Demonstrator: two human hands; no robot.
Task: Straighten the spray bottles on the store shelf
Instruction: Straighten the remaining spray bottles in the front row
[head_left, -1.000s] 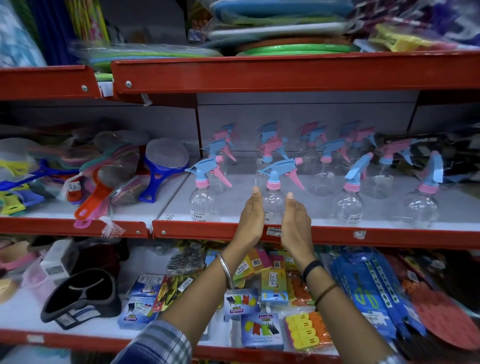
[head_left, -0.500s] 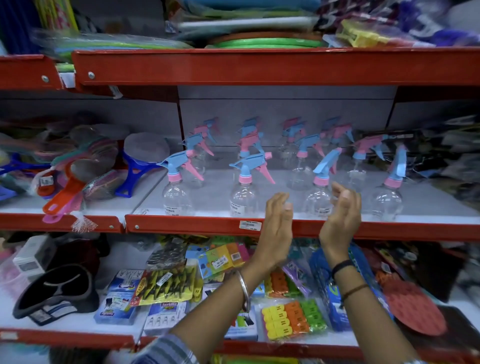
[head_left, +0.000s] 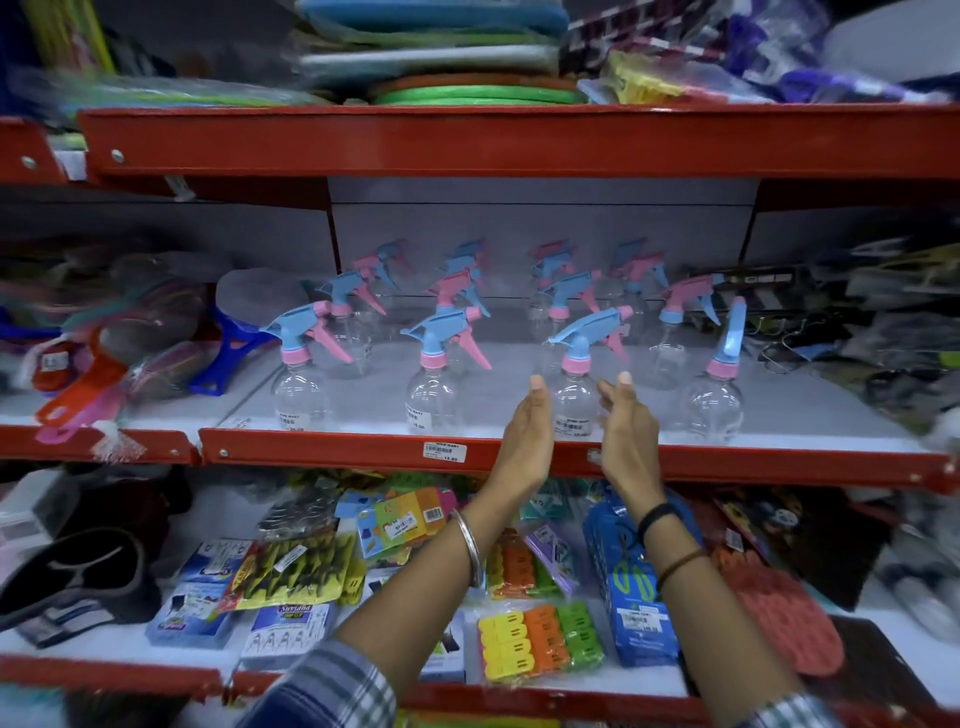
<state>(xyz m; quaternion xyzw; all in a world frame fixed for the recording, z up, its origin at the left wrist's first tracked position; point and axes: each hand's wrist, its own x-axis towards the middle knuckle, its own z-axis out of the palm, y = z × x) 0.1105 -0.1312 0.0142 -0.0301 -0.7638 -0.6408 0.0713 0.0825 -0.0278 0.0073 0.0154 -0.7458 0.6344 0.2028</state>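
Observation:
Several clear spray bottles with blue and pink trigger heads stand in rows on the middle red-edged shelf (head_left: 727, 460). The third front bottle (head_left: 574, 400) stands between my two hands, its nozzle pointing left. My left hand (head_left: 524, 439) is flat and open at its left side. My right hand (head_left: 626, 431) is open at its right side, fingers slightly curled. Whether either palm touches the bottle I cannot tell. Two front bottles (head_left: 300, 387) (head_left: 434, 395) stand to the left, also nozzle left. The rightmost front bottle (head_left: 714, 397) has its head turned differently.
Brushes and scrubbers (head_left: 156, 343) crowd the shelf left of the bottles. Dark wire goods (head_left: 810, 343) lie to the right. Packets of clips (head_left: 540, 644) and a blue pack (head_left: 628, 587) fill the lower shelf. Mats (head_left: 467, 88) are stacked on the top shelf.
Both hands shifted right from the second front bottle to the third and closed in around it. That bottle's nozzle now points left, in line with its neighbours.

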